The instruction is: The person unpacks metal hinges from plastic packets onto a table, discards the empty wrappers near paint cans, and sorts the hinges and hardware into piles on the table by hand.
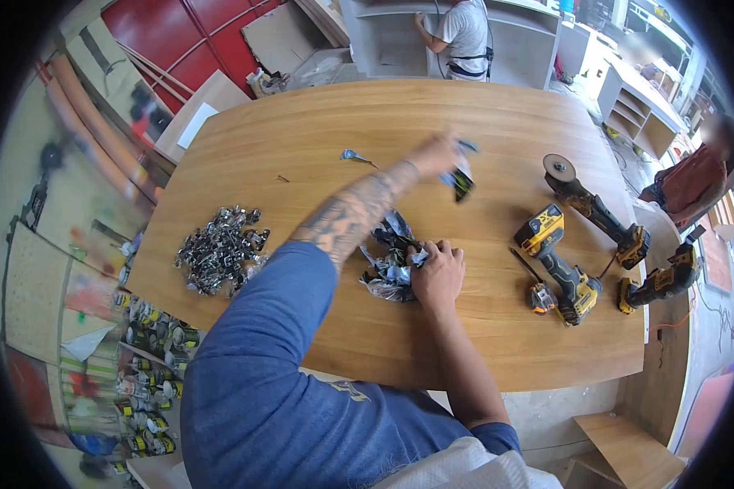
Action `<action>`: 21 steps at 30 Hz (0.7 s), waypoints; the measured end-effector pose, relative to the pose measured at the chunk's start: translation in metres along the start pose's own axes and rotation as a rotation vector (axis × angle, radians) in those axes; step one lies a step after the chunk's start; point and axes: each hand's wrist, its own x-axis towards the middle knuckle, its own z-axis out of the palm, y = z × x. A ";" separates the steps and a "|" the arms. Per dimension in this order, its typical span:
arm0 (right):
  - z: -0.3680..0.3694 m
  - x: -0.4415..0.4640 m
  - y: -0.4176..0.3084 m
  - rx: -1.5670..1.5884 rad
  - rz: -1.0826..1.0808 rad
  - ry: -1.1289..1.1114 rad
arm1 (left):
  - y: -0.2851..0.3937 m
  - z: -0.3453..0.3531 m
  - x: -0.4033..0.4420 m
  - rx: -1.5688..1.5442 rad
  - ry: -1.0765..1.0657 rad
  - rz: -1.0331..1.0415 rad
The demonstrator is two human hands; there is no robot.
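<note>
My left hand (439, 153) is stretched over the middle of the wooden table (497, 114), blurred by motion. Its fingers are closed on a crumpled plastic wrapper (462, 181), dark with green and blue parts. Nearer to me, my right hand (438, 273) has its fingers bent around the edge of a crumpled silver and black plastic heap (390, 281). A pile of small shiny metal parts (223, 249) lies on the left side, partly behind my left sleeve. A small blue-white scrap (351, 155) and a tiny screw-like piece (283, 178) lie farther back.
On the right side are an angle grinder (599, 208), a yellow-black cordless tool (559, 265), another power tool (665, 281) and a small tape-measure-like item (541, 298). A person (465, 37) stands beyond the table at a cabinet; another person (697, 175) is at the right.
</note>
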 end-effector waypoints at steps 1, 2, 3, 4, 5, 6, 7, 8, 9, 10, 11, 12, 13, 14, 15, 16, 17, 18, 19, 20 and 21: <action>-0.001 0.000 0.000 0.011 0.013 -0.016 | -0.017 -0.034 -0.009 -0.109 0.170 -0.116; 0.001 0.000 0.000 0.006 0.008 -0.005 | -0.050 -0.059 -0.012 -0.087 0.309 -0.201; 0.001 0.001 0.000 0.003 0.010 -0.004 | -0.088 -0.082 -0.017 -0.042 0.362 -0.298; 0.000 0.001 -0.001 0.004 0.019 -0.017 | -0.150 -0.087 -0.026 0.070 0.437 -0.378; -0.001 0.001 -0.001 0.002 0.026 -0.031 | -0.196 -0.086 -0.035 0.179 0.513 -0.461; -0.002 0.002 0.000 -0.008 0.020 -0.034 | -0.199 -0.084 -0.056 0.169 0.517 -0.465; -0.003 0.002 -0.001 -0.010 0.017 -0.028 | -0.196 -0.077 -0.089 0.267 0.394 -0.340; -0.003 0.002 -0.002 -0.010 0.014 -0.025 | -0.190 -0.074 -0.109 0.363 0.269 -0.215; -0.001 0.004 -0.001 -0.014 0.012 -0.037 | -0.183 -0.074 -0.113 0.357 0.265 -0.226; 0.002 0.006 0.002 0.019 -0.006 -0.012 | -0.177 -0.066 -0.116 0.274 0.266 -0.241; 0.004 0.004 0.005 0.050 -0.021 0.002 | -0.171 -0.054 -0.126 0.188 0.260 -0.264; 0.003 0.007 0.007 0.069 -0.034 -0.028 | -0.169 -0.044 -0.136 0.261 0.299 -0.217; 0.000 0.007 0.007 0.060 -0.030 -0.050 | -0.165 -0.033 -0.145 0.248 0.287 -0.233; -0.003 0.008 0.006 0.070 -0.031 -0.041 | -0.160 -0.024 -0.154 0.230 0.262 -0.262; -0.003 0.009 0.005 0.085 -0.033 -0.026 | -0.155 -0.017 -0.162 0.218 0.239 -0.287; 0.000 0.010 0.007 0.080 -0.051 -0.003 | -0.152 0.004 -0.179 0.160 0.368 -0.233; 0.004 0.013 0.010 0.085 -0.059 -0.010 | -0.091 -0.011 -0.203 -0.269 0.152 -0.227; 0.008 0.016 0.014 0.126 -0.071 -0.007 | -0.064 -0.006 -0.220 -0.372 0.132 -0.087; 0.010 0.018 0.016 0.165 -0.086 -0.003 | -0.062 0.019 -0.222 -0.472 0.125 -0.017; 0.009 0.020 0.014 0.225 -0.078 -0.002 | -0.027 0.022 -0.236 -0.805 0.066 0.055; 0.011 0.021 0.015 0.227 -0.091 -0.010 | -0.006 0.023 -0.249 -0.758 0.067 -0.057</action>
